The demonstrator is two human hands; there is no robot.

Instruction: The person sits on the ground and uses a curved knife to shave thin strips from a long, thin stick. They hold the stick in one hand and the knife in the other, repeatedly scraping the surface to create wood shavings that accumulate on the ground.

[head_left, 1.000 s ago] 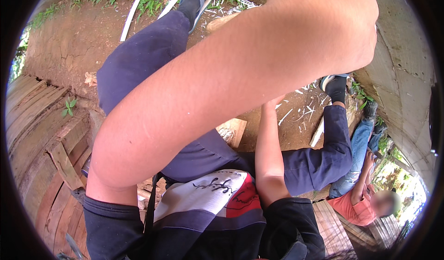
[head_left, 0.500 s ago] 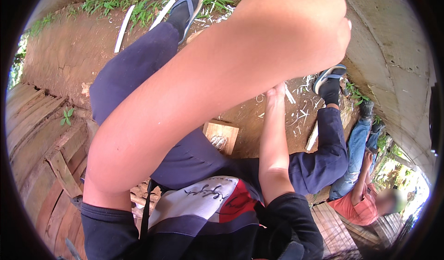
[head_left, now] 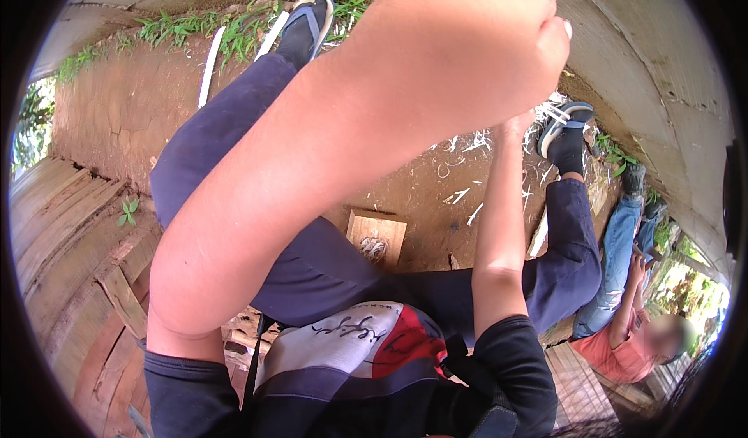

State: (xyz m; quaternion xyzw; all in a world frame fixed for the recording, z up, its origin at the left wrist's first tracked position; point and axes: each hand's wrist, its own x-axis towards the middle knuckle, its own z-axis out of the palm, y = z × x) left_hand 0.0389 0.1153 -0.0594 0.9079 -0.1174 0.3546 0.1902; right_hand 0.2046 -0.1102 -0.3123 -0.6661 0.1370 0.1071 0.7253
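Arms stretched toward 1 o'clock, seemingly mid-pull.
Left hand [head_left: 538, 45] fisted, contents hidden; right hand [head_left: 516, 124] grip unclear, near white shavings [head_left: 467, 146].

Navy-blue trousers [head_left: 312, 259] cover the outstretched legs; the shirt [head_left: 351, 360] is dark with a grey-white panel and a red patch. Dark sandals [head_left: 308, 25] carry pale soles and straps. The ground [head_left: 117, 119] is reddish-brown earth, strewn with pale whitish shavings [head_left: 467, 146] and edged by green grass [head_left: 234, 29]. A nearby person [head_left: 623, 344] wears a coral top and blue jeans.
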